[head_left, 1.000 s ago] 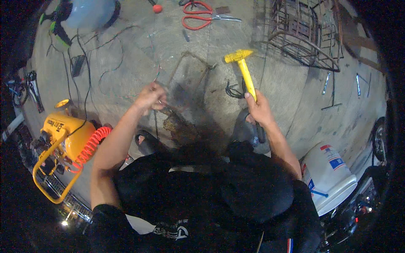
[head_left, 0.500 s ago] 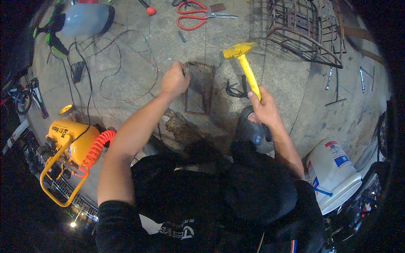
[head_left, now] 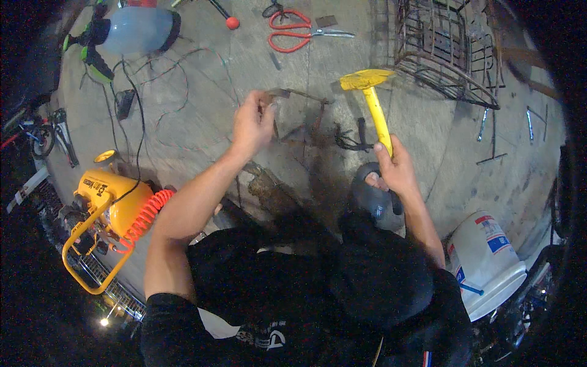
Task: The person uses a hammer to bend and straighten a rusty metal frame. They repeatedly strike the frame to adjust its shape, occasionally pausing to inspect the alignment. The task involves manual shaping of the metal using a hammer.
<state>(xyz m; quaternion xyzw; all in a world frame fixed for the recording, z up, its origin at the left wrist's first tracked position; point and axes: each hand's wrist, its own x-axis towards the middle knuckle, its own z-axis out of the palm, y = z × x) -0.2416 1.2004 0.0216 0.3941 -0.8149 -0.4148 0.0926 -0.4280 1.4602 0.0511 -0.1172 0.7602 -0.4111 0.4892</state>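
My left hand (head_left: pixel 254 125) is closed on the left side of a thin rusty metal frame (head_left: pixel 306 95) in the middle of the concrete floor, partly hidden by the fingers. My right hand (head_left: pixel 397 164) grips the handle of a yellow hammer (head_left: pixel 379 117), its head raised to the right of the frame and pointing up the picture. Just below the hammer head lies a dark coiled bundle (head_left: pixel 351 139). My sandalled right foot (head_left: pixel 382 202) is beneath my right hand.
Red-handled shears (head_left: pixel 292 38) lie beyond. Wire cages (head_left: pixel 446 73) and T-handled tools (head_left: pixel 531 125) are at right, a white bucket (head_left: pixel 489 257) at lower right. A yellow compressor (head_left: pixel 119 205), a pump sprayer (head_left: pixel 137 30) and trailing cords (head_left: pixel 137 134) are at left.
My left hand has moved up and forward onto the metal frame, which has shifted. The hammer in my right hand has moved slightly to the right.
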